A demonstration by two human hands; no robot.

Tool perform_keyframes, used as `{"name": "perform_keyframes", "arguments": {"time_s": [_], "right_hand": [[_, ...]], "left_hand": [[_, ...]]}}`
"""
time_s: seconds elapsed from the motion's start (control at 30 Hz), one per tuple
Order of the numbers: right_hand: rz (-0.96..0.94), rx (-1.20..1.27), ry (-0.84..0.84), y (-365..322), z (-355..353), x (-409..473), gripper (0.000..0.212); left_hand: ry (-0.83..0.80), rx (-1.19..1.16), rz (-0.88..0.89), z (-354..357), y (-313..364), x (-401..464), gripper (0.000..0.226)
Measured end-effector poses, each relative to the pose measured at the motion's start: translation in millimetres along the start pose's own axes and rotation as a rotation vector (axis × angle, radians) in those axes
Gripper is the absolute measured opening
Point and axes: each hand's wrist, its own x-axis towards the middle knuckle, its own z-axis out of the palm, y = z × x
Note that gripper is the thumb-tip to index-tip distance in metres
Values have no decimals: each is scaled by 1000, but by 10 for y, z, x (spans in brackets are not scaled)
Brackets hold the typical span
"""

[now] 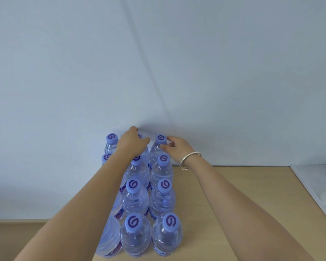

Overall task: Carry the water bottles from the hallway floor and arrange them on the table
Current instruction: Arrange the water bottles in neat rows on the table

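Several clear water bottles with purple-blue caps stand upright in three rows on the light wooden table (224, 194), running from the near edge to the wall. My left hand (132, 143) reaches over the back middle bottle and covers its cap, fingers curled round its top. My right hand (176, 147) is beside the back right bottle (159, 147), its fingers and thumb touching the neck just under the cap. My left forearm hides part of the left row. A near bottle (167, 233) stands at the front right of the group.
A plain pale wall rises directly behind the bottles. A white flat object (312, 187) lies at the table's right edge. Bare wood lies to the right of the bottles. My right wrist wears a silver bracelet (189, 160).
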Motion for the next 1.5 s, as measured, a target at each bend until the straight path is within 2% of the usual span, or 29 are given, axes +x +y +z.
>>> {"name": "perform_keyframes", "arguments": {"time_s": [0.07, 0.13, 0.23, 0.3, 0.4, 0.47, 0.53, 0.6, 0.67, 0.7, 0.8, 0.93, 1.03, 1.17, 1.3, 1.5], "right_hand": [[36, 113, 37, -43, -59, -116, 50], [16, 212, 116, -78, -105, -327, 48], [-44, 296, 126, -107, -107, -748, 48], [-100, 349, 80, -121, -88, -1069, 50], [-179, 396, -11, -84, -18, -1514, 47], [-177, 342, -57, 27, 120, -1749, 67], [-153, 334, -84, 142, 286, -1932, 89], [-170, 357, -104, 238, 451, -2036, 98], [-190, 329, -71, 345, 625, -2071, 86], [-160, 305, -32, 416, 723, -2071, 84], [55, 306, 37, 643, 1020, -2091, 107], [147, 335, 69, 819, 1310, -2106, 100], [192, 352, 166, 858, 1416, -2058, 91], [227, 361, 309, 818, 1520, -2005, 78], [233, 360, 368, 825, 1568, -1965, 78], [222, 343, 392, 821, 1608, -1934, 84]], "left_hand": [[64, -128, 50, -116, -62, -146, 57], [117, -181, 75, -233, -182, -337, 52], [90, -130, 57, -361, -376, -687, 49], [59, -87, 97, -415, -483, -957, 57], [-114, -47, 185, -477, -660, -1348, 95], [-210, -73, 198, -500, -803, -1542, 121], [-216, -122, 200, -466, -949, -1671, 134], [-169, -176, 215, -395, -1083, -1779, 133], [-96, -247, 226, -309, -1239, -1832, 132], [-74, -303, 213, -253, -1330, -1833, 134], [-124, -486, 120, 23, -1653, -1851, 136], [-154, -620, 54, 438, -1959, -1937, 118], [-64, -614, 16, 579, -2013, -1960, 103], [57, -598, -69, 687, -1979, -1956, 106], [102, -556, -79, 729, -1984, -1926, 117], [138, -519, -71, 733, -2019, -1862, 106]]}}
